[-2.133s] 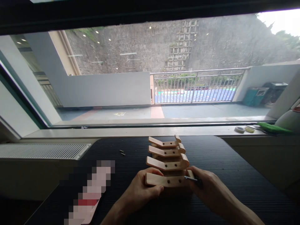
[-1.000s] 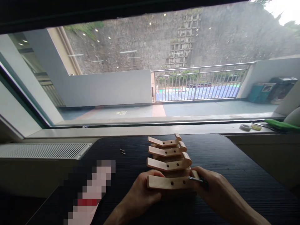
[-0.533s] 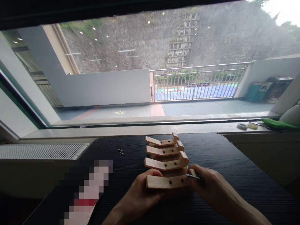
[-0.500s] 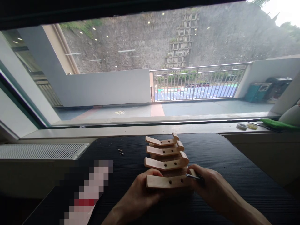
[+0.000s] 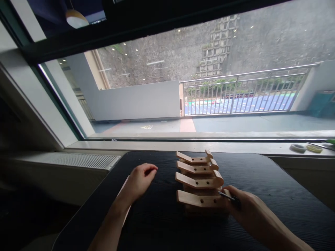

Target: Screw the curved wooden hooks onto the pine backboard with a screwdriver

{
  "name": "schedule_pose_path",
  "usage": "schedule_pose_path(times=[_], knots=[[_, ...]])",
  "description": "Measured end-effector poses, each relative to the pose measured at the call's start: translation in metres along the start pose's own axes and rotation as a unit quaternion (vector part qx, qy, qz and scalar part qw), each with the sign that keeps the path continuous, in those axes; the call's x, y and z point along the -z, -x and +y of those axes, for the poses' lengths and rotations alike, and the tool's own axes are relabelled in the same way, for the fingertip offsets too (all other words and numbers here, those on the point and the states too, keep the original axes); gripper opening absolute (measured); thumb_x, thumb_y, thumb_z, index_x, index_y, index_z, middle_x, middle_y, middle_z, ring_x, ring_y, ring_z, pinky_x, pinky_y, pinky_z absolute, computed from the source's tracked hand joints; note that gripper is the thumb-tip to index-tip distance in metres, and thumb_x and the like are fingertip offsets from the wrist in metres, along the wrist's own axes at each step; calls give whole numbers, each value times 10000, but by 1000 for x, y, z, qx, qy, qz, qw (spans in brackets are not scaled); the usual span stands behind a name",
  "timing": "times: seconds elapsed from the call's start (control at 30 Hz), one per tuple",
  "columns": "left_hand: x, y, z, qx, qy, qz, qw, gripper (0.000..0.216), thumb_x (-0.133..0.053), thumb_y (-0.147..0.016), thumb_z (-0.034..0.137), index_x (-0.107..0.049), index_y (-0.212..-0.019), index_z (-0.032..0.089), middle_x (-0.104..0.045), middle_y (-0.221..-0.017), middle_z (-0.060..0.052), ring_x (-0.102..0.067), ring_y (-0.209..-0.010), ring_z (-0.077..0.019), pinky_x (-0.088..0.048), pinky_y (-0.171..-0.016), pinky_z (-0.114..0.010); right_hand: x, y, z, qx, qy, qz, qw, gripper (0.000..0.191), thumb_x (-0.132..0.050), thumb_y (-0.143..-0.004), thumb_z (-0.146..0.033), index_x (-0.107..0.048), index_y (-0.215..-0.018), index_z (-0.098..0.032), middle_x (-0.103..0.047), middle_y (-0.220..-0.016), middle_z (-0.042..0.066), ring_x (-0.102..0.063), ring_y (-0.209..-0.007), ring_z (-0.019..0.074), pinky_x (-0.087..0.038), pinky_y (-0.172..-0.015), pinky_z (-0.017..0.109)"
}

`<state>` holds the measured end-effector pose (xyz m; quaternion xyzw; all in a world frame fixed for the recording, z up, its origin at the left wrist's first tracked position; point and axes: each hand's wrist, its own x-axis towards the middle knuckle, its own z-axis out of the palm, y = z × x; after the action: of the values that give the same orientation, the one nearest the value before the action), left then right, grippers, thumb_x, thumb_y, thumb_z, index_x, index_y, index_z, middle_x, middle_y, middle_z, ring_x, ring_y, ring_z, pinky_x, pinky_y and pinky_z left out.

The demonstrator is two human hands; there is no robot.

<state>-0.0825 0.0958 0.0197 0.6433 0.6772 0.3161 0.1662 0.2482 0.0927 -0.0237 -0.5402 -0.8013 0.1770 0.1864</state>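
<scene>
On the dark table stands a wooden hook rack (image 5: 197, 198), its several pale bent arms lined up away from me, each with two dark holes. My right hand (image 5: 242, 204) is closed around a screwdriver (image 5: 227, 196), whose thin metal shaft points left over the nearest arm's right end. That hand also rests at the rack's right side. Left of the rack, my left hand (image 5: 142, 179) is low over the tabletop with thumb and fingers pinched together. Whatever is between those fingertips is hidden. The small screws seen earlier near that spot do not show now.
A pale strip (image 5: 126, 217) lies on the table (image 5: 154, 226), mostly covered by my left forearm. Two tape rolls (image 5: 297, 148) sit on the windowsill (image 5: 235, 147) at right. A white radiator (image 5: 86, 160) stands left of the table, and a large window spans the back.
My left hand has let go of the rack's near end and moved left to where the small screws lay. My right hand keeps the screwdriver at the rack. The view has swung left.
</scene>
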Motion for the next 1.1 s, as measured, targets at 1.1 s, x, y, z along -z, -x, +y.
schedule_pose_path(times=[1.1], knots=[[5,-88,-42,-87,-321,-33,942,164,-520,-771,135,-669,-719,177,-688,-821,-57,-608,-854,-192,-303,-997,-410,5,1,-6,3,20,-1,1000,217,-385,-846,-346,-556,-889,-219,-658,-804,38,-603,-758,223,-370,-613,280]])
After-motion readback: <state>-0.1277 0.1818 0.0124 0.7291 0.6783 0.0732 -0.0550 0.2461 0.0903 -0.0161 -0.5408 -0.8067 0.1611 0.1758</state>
